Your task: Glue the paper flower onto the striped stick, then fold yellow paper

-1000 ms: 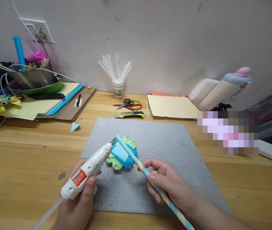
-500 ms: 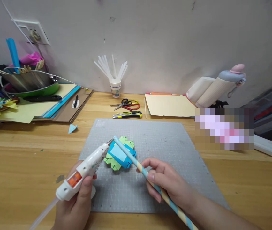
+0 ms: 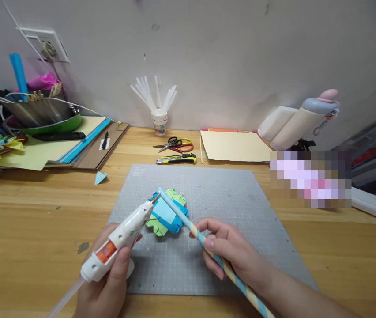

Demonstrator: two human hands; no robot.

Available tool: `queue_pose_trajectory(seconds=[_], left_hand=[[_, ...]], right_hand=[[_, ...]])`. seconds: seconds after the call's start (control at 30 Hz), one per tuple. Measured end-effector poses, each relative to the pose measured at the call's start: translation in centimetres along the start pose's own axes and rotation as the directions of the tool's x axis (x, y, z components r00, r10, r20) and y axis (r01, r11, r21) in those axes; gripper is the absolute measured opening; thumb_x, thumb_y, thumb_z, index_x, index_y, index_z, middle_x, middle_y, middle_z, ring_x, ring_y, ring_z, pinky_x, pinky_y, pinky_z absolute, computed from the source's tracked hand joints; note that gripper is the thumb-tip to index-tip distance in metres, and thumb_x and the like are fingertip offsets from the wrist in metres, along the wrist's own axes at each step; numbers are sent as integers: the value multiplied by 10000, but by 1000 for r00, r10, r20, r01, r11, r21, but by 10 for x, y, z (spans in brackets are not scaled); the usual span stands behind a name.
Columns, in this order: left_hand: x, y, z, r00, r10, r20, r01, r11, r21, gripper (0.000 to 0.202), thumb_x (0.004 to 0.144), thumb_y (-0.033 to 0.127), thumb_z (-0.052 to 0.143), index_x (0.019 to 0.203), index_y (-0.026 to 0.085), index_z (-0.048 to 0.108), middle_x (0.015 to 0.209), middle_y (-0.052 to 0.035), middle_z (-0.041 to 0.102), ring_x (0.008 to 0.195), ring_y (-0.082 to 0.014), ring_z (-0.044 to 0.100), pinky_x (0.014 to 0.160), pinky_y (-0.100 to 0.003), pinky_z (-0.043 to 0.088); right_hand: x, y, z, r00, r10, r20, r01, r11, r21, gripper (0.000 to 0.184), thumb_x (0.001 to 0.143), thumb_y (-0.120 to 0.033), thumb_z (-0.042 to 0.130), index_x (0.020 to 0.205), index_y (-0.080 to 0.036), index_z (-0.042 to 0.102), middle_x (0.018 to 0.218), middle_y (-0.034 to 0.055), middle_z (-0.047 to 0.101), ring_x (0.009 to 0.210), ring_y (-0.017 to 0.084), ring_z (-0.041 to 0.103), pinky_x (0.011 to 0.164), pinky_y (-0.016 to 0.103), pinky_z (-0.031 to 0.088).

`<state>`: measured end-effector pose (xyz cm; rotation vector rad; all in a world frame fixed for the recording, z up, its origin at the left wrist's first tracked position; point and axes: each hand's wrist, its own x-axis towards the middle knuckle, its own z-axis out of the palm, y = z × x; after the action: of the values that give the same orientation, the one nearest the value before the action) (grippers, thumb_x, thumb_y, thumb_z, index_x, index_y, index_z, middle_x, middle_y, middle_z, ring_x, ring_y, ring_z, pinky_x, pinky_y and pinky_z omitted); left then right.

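My left hand [image 3: 105, 278] is closed around a white hot glue gun [image 3: 122, 238] with an orange part in its side and a clear glue stick out of its back. The gun's metal nozzle is at the far tip of a blue and cream striped paper tube [image 3: 199, 236]. My right hand [image 3: 231, 249] grips that tube between thumb and fingers. Behind the tube's tip, a folded paper piece in green and blue [image 3: 178, 227], with a light blue rectangle on its middle, lies on the grey cutting mat [image 3: 241, 198]; tube and gun partly cover it.
Scissors [image 3: 174, 143], a yellow utility knife [image 3: 176, 158] and a paper cup of glue sticks [image 3: 159, 119] stand or lie beyond the mat. Cream paper [image 3: 236, 145] and a bottle [image 3: 303, 121] are at back right; a metal pot [image 3: 42, 112] and card sheets at left.
My left hand has moved the glue gun slightly to the right, its nozzle shifting along the tube's tip. My right hand and the tube have stayed almost still.
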<state>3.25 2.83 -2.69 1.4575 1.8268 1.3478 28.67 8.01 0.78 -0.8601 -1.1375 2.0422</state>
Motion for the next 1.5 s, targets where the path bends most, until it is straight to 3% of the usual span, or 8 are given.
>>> queue_pose_trajectory(seconds=[0.17,0.37,0.6,0.73,0.9,1.1,1.27,1.5], left_hand=[[2,1,0,993,-41,107,51,995,-87,325,827,411,555,1099,238,595,1040,-30,681,997,-235,615,854,-321,509],[4,19,4,997,-80,-16,77,990,-118,305,793,482,570,937,227,653,843,-10,712,828,-208,653,814,-293,522],[1,7,1,997,-83,-10,82,995,-49,285,798,480,560,888,231,664,822,-13,707,817,-216,647,854,-324,514],[1,7,1,997,-74,-8,73,996,-57,266,797,460,574,942,247,640,800,11,693,754,-183,643,768,-271,523],[3,20,5,996,-75,-49,71,994,-81,298,775,516,573,843,230,622,692,6,643,664,-182,609,643,-272,519],[3,19,3,998,-44,-38,40,995,-86,283,769,506,584,832,235,639,700,10,654,698,-191,628,685,-271,532],[3,14,2,999,40,16,-39,998,-53,300,818,473,525,893,226,678,859,-22,708,837,-221,647,815,-310,524],[1,5,1,996,74,56,-70,995,-69,225,844,390,526,934,220,642,808,-10,684,763,-185,637,753,-279,530]], right_hand=[[0,-3,1,1000,2,-13,-2,1000,-13,255,813,-386,567,924,-163,513,402,-88,452,340,57,325,408,186,239],[0,-2,0,1000,7,-3,-7,1000,2,236,820,-364,565,928,-164,503,403,-91,454,338,51,319,411,185,238],[0,0,-1,1000,15,-2,-15,1000,-9,252,819,-374,566,941,-165,499,405,-90,455,339,54,315,416,186,242],[0,0,-1,1000,13,-1,-13,1000,-13,248,826,-373,565,944,-164,504,407,-90,456,340,53,315,419,190,239],[0,-1,0,1000,10,4,-10,1000,-5,234,827,-359,562,936,-161,503,405,-88,460,342,54,322,415,189,234],[0,-2,0,1000,7,3,-7,1000,-11,230,828,-357,558,936,-161,507,404,-88,458,342,52,321,413,186,235],[0,-3,0,1000,-4,7,4,1000,9,227,816,-353,561,921,-157,518,406,-88,453,339,49,323,403,183,227],[0,-3,0,1000,-20,16,20,1000,23,220,823,-338,561,929,-148,528,435,-85,466,345,45,341,403,181,237]])
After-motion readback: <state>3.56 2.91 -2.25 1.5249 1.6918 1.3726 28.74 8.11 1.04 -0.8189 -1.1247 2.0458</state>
